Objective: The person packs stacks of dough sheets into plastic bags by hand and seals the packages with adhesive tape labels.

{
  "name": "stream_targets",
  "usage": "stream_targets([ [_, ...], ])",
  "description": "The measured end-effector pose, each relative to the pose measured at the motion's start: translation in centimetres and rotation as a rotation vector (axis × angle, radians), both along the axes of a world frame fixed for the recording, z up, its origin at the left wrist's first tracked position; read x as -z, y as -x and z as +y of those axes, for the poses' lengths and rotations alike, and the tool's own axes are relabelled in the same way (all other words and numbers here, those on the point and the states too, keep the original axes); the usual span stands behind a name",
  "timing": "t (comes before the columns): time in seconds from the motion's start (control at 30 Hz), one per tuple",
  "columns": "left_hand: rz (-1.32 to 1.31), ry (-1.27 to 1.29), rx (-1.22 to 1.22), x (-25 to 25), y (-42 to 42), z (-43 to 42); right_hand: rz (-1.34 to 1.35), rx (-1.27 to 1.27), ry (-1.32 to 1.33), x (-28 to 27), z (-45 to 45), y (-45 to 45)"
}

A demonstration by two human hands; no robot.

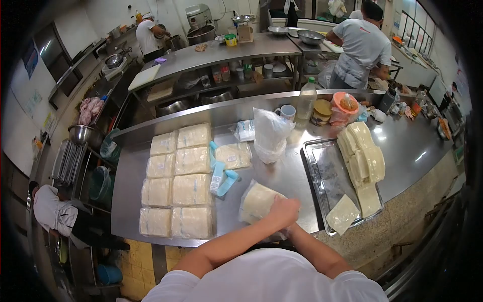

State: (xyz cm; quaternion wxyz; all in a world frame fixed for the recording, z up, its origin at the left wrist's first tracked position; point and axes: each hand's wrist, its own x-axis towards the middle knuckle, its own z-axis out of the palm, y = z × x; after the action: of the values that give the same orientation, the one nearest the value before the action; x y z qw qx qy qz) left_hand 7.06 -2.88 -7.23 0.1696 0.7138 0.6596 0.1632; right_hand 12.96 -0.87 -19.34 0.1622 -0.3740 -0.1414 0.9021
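A clear plastic package of pale flat sheets (257,201) lies near the front edge of the steel table. My left hand (285,210) is closed on its right end, fingers bent over the plastic. Below it, my right hand (285,232) is at the lower right corner of the package, its fingers mostly hidden. Two columns of similar packed sheets (192,189) lie to the left. A blue label strip (219,176) rests beside another package (234,155). On the right, a metal tray (327,173) bears overlapping pale sheets (359,156) and a loose square sheet (343,214).
Behind the package stands a white plastic bag (270,136). A mug (287,111), a bottle (306,98), a jar (321,111) and an orange container (345,105) line the table's back. Several people work apart, one at the back right (359,48), another at the left (53,209).
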Motion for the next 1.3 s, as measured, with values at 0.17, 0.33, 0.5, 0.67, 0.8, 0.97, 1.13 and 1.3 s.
stream_targets([
  [0.17,-0.025,0.042,-0.007,-0.4,-1.0,-1.2,0.021,0.007,0.007,-0.5,0.2,-0.5],
  [0.33,-0.120,-0.006,-0.007,1.7,-1.6,-1.6,0.070,0.028,0.018,-1.6,0.4,-1.3],
  [0.5,-0.481,-0.196,-0.125,-3.2,2.0,-2.7,0.167,0.035,0.019,-3.9,0.8,-2.3],
  [0.67,-0.360,-0.095,-0.576,4.7,10.6,-2.3,0.294,0.010,-0.055,-8.2,0.7,-3.2],
  [0.8,-0.757,0.285,-0.483,0.6,11.9,-2.7,0.333,0.007,-0.086,-9.7,0.3,-3.9],
  [0.97,-0.860,0.022,-0.574,2.0,10.4,-3.4,0.200,0.062,-0.180,-10.8,-0.4,-4.4],
  [1.13,-0.739,0.113,-0.400,0.2,10.3,-4.7,0.253,0.103,-0.191,-12.7,-1.5,-5.4],
  [1.3,-0.963,-0.043,-0.529,2.5,9.7,-4.5,0.337,0.137,-0.084,-13.5,-1.7,-5.3],
])
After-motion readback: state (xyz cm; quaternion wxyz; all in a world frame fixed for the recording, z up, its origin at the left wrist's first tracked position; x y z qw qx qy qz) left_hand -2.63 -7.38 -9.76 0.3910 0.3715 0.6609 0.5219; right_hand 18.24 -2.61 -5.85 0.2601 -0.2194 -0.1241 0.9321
